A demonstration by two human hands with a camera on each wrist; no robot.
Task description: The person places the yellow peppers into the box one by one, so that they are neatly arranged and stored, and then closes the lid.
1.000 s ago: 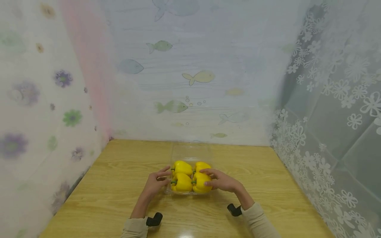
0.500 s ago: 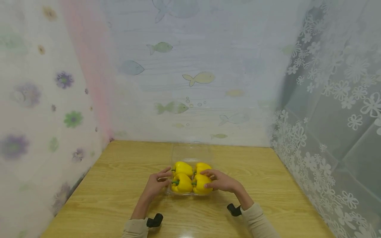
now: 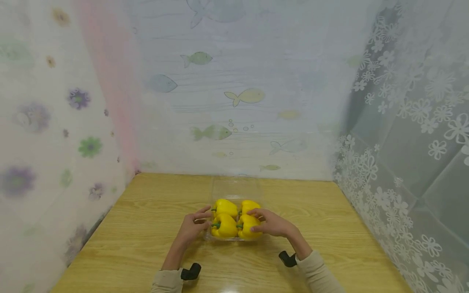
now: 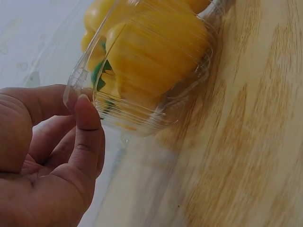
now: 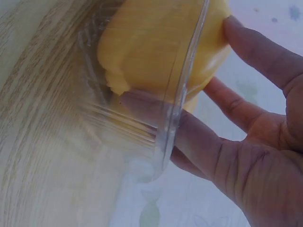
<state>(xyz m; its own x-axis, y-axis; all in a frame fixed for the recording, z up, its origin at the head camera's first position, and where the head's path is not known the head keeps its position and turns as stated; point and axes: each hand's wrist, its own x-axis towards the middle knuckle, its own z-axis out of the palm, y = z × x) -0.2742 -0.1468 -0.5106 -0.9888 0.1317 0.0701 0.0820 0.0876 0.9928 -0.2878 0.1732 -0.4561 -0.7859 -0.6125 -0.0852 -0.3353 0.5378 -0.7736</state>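
Several yellow bell peppers sit in a clear plastic clamshell box, its lid [image 3: 234,188] folded open toward the back wall. At the box's left side, my left hand [image 3: 191,226] pinches the rim [image 4: 81,73] between thumb and fingertips. My right hand [image 3: 275,224] reaches over the right side and grips the front-right bell pepper [image 3: 246,226], its fingers spread around it. One right finger [image 5: 151,109] shows through the clear wall, beside the pepper. The front-left pepper [image 3: 225,226] and back-left pepper [image 3: 225,208] lie with green stems facing left; the back-right pepper [image 3: 249,204] is partly covered by fingers.
The box stands on a wood-grain table [image 3: 154,211], near its middle. A fish-patterned sheet [image 3: 234,122] rises behind the table, with flower-patterned curtains at left and right. Black wrist mounts [image 3: 190,271] jut from both sleeves.
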